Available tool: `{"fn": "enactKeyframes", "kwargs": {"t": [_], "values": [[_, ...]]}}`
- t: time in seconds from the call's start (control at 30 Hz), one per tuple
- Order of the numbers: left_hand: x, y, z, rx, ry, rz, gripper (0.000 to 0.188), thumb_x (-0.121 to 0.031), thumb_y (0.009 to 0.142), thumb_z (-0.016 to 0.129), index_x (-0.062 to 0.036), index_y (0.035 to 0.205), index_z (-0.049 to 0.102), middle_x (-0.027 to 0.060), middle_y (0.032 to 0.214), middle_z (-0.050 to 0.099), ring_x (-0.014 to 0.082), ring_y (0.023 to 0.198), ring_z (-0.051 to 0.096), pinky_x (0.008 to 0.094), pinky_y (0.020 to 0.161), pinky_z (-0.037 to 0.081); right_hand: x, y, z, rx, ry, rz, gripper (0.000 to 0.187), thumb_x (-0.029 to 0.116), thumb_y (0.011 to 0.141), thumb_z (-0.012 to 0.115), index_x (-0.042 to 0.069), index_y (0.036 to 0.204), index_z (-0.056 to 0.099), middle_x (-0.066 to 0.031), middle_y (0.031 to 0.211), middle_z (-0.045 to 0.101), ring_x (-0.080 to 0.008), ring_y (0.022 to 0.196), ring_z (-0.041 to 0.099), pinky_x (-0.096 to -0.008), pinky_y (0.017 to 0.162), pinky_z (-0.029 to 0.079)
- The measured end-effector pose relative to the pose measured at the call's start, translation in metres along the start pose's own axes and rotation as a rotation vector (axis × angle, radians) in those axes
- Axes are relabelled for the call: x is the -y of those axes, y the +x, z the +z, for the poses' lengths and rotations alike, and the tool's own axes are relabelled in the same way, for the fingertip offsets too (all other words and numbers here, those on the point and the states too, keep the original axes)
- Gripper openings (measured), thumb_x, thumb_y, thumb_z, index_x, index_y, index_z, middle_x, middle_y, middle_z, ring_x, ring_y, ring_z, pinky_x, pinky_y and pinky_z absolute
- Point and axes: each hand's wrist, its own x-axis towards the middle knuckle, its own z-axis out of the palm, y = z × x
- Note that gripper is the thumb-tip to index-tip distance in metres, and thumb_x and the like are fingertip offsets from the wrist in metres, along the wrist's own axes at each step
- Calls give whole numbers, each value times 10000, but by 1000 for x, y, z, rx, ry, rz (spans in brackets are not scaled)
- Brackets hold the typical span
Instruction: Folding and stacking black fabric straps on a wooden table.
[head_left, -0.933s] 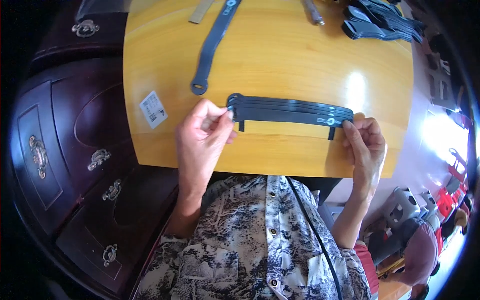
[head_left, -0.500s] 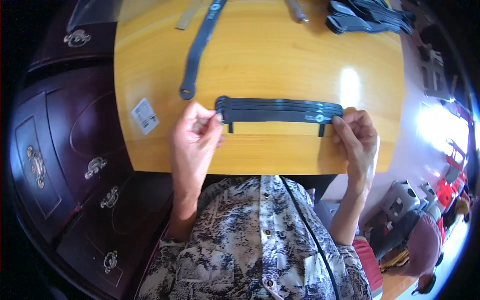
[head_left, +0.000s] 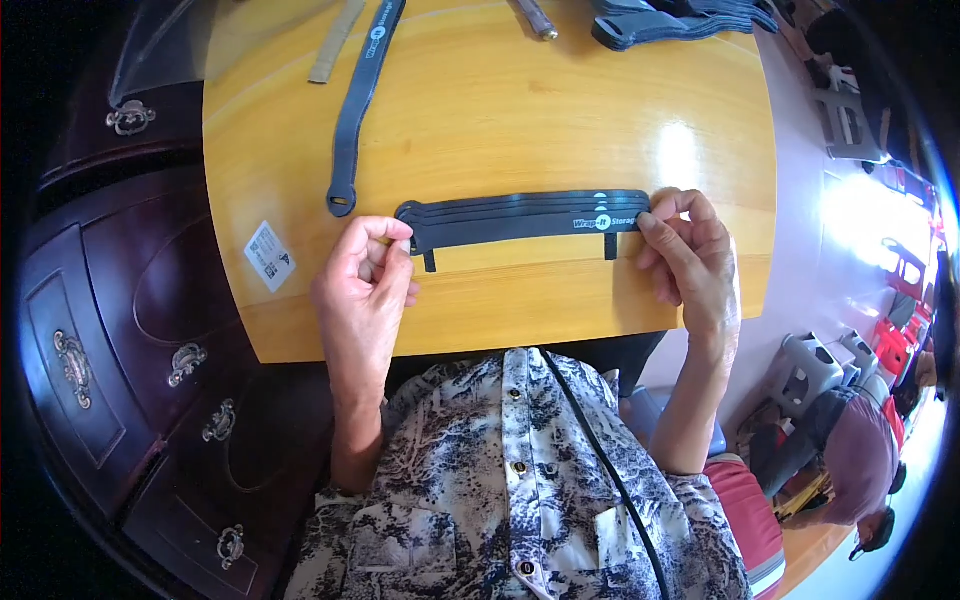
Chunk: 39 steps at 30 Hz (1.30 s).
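Several dark straps (head_left: 510, 228) lie fanned in a layered stack across the near part of the yellow wooden table (head_left: 500, 120). My left hand (head_left: 365, 275) pinches the stack's left end, by its rounded loop ends. At the right end my right hand (head_left: 690, 255) grips the straps between thumb and fingers. Two short black strips (head_left: 611, 246) stick out from under the stack's near edge. Beyond my left hand lies a single dark strap (head_left: 354, 120) with a slotted end.
A pile of dark straps (head_left: 680, 25) sits at the far right of the table. Also there are a pen-like tool (head_left: 538, 20), a tan strip (head_left: 335, 45) and a white label (head_left: 269, 257). Dark drawers (head_left: 90, 330) stand on the left; grey stools (head_left: 805, 375) and a person are at right.
My view has shifted, so the table appears further left and higher. Both hands still hold the ends of the strap stack, which looks slightly tilted now.
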Motion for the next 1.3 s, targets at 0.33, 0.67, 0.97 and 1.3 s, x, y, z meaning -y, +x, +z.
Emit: {"fn": "enactKeyframes", "kwargs": {"t": [0.33,0.67,0.97,1.3], "values": [[-3,5,-8,78,-21,-110,91,-79,934,559,-18,986,603,1,638,554,49,511,511,194,439,430,0,12,-9,53,-59,23,92,139,894,635,87,874,561,-11,561,566,-36,390,437,-188,335,263],[-1,-11,11,-131,98,441,186,14,863,620,-46,1036,657,44,729,606,99,609,573,266,528,475,3,-5,-1,-147,-218,-149,110,132,853,682,36,880,635,-19,647,599,-45,530,508,-185,437,367],[-5,21,53,44,375,755,149,21,771,678,-40,906,680,70,788,558,213,703,570,314,608,461,1,10,59,117,-582,-559,95,120,818,665,51,851,608,-96,801,613,-273,682,626,-348,609,499],[-3,23,47,150,188,513,141,26,795,663,-45,905,718,26,778,578,96,653,534,237,547,408,6,13,52,143,-695,-528,173,242,834,650,73,855,621,-86,824,636,-269,705,634,-365,630,497]]}}
